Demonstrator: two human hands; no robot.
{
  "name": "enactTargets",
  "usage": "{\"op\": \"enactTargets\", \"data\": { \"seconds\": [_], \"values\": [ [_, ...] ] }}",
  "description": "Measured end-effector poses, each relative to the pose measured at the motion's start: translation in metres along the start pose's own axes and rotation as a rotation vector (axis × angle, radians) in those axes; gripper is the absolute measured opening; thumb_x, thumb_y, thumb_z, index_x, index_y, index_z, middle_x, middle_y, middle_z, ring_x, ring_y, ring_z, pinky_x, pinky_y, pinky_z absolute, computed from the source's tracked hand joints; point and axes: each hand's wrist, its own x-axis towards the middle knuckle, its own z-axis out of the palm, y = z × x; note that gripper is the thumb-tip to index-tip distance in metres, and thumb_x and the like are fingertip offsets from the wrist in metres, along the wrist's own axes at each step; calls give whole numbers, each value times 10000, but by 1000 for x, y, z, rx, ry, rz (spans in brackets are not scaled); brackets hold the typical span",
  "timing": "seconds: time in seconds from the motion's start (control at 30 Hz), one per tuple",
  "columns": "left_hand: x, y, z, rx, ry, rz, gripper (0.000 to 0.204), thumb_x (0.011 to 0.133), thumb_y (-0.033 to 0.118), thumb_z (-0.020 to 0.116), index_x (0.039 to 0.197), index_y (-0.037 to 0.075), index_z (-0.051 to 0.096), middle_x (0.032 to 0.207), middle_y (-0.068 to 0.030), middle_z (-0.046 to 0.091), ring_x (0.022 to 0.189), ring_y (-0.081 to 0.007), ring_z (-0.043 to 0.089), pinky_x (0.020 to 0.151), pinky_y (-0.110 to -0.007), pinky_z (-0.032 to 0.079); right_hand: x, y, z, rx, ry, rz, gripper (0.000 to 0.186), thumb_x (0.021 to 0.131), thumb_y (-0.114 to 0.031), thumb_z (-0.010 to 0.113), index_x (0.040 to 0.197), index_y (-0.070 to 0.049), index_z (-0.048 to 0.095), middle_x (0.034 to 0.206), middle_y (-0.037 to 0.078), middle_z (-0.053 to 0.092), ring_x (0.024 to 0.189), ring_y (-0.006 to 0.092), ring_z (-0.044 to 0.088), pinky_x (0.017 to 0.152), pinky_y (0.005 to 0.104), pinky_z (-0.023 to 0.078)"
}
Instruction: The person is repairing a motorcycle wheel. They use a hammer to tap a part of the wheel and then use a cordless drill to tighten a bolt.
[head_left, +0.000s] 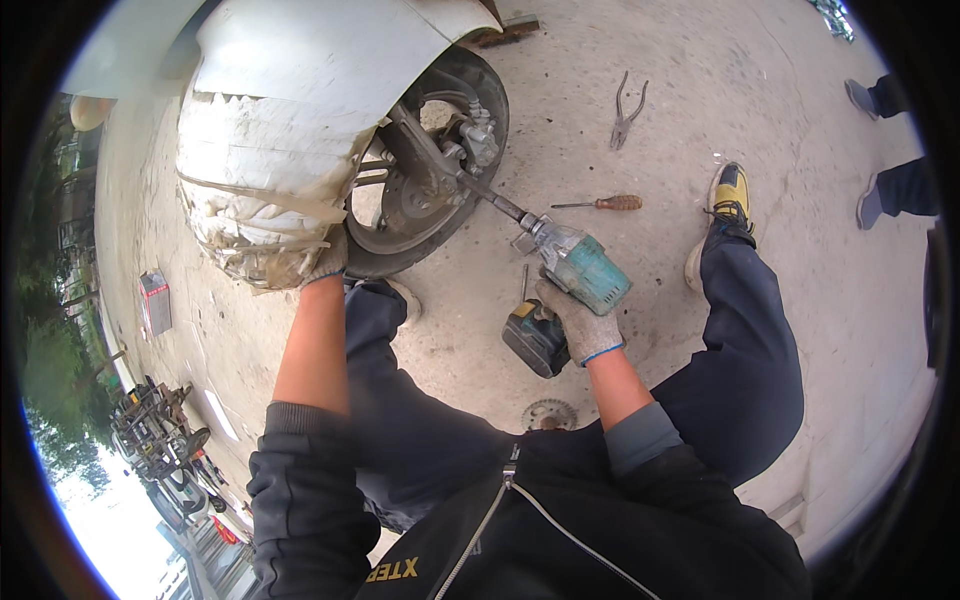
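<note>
My right hand (575,320), in a pale knit glove, is closed round the handle of a teal cordless impact wrench (592,272) with a dark battery. The wrench's long socket (497,200) points up and left, meeting the hub area of a scooter wheel (490,105). Beside the tyre, my gloved left hand (328,258) rests against the lower edge of a white scooter body panel (290,75), which is scuffed and patched with torn tape. The fingers of that hand are mostly hidden by the panel and tape.
Pliers (625,118) and an orange-handled screwdriver (612,202) lie on the concrete. A toothed sprocket (548,412) is on the floor between my legs. A red-and-grey box (155,300) stands at left. At far right, another person's shoes (868,203) show. Parked vehicles (165,430) stand at lower left.
</note>
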Motion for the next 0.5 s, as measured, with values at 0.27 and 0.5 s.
{"op": "enactTargets", "data": {
  "seconds": [0.27,0.5],
  "values": [
    [-22,13,-12,101,54,-51,535,1046,471,548,1475,155,599,1491,-131,612,1408,-383,527,1170,-534,402,3,-1,-2,-133,-36,-13,281,932,-143,755,1164,-14,662,970,42,706,795,148,674,711,324,562],
    [-37,9,1,226,88,-11,545,1029,450,576,1483,148,590,1521,-127,585,1427,-378,504,1187,-559,367,3,8,-3,-100,-19,-49,349,929,-152,757,1240,-24,663,1100,76,713,994,178,683,867,330,553]
  ]
}}
